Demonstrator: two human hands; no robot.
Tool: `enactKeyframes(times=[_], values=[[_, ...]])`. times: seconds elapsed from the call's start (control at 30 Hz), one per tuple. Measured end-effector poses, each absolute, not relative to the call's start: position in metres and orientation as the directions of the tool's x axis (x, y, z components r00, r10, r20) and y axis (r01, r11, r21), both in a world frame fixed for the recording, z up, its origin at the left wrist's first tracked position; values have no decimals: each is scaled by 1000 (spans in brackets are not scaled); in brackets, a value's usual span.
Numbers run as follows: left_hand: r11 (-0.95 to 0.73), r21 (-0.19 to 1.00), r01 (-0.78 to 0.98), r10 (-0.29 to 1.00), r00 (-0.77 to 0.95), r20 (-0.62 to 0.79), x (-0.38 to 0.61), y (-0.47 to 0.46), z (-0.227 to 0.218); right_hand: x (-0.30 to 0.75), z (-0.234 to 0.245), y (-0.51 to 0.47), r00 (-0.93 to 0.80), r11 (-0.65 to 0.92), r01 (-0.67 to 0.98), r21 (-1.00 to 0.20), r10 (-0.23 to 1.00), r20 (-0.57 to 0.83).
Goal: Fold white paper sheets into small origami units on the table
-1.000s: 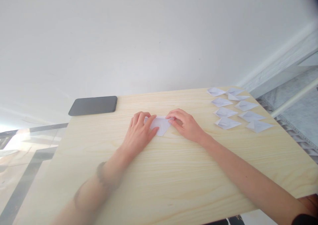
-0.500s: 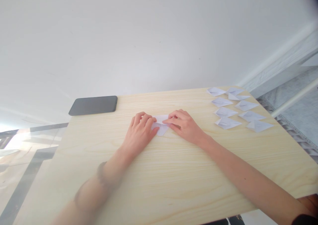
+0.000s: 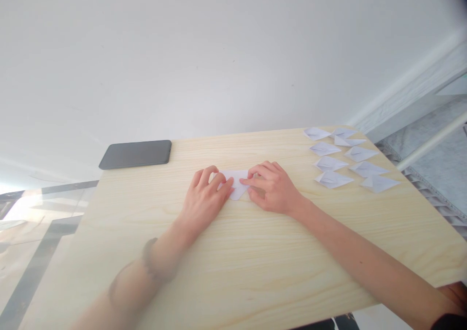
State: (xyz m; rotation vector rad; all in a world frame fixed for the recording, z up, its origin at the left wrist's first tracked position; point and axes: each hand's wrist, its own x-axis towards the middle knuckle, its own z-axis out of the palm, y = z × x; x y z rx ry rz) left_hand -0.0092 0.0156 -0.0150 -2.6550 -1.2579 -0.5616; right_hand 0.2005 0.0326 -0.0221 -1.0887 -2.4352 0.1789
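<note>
A small piece of folded white paper [image 3: 239, 190] lies on the wooden table between my two hands. My left hand [image 3: 204, 194] is closed on the paper's left side, with thumb and index fingertip together near its middle. From the right, my right hand [image 3: 272, 186] presses its index fingertip onto the paper, its thumb at the lower right edge and the other fingers curled. Part of the paper is hidden under the fingers. The fine creases are too small to make out.
Several folded white paper pieces [image 3: 333, 179] stand in two rough columns on the table's right side. A dark smartphone [image 3: 134, 154] lies at the back left. The wooden table [image 3: 233, 271] meets a white wall [image 3: 233, 58] behind.
My left thumb has moved up against the index finger on the paper. The right fingers have shifted slightly, with index and thumb a little further apart. The paper pieces and phone stay put.
</note>
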Motion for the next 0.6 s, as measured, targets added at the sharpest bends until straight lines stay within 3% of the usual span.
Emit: enactKeyframes(times=[0.17,0.3,0.6], values=[[-606,20,795,738,552,389,-9,15,-15,201,-21,32,-516,628,732,-265,764,387],[-546,87,833,780,468,415,-13,17,-18,200,-22,33,-495,614,739,-278,774,395],[-464,310,830,877,384,288,-18,22,-21,200,-24,37,-487,586,659,-471,810,327]])
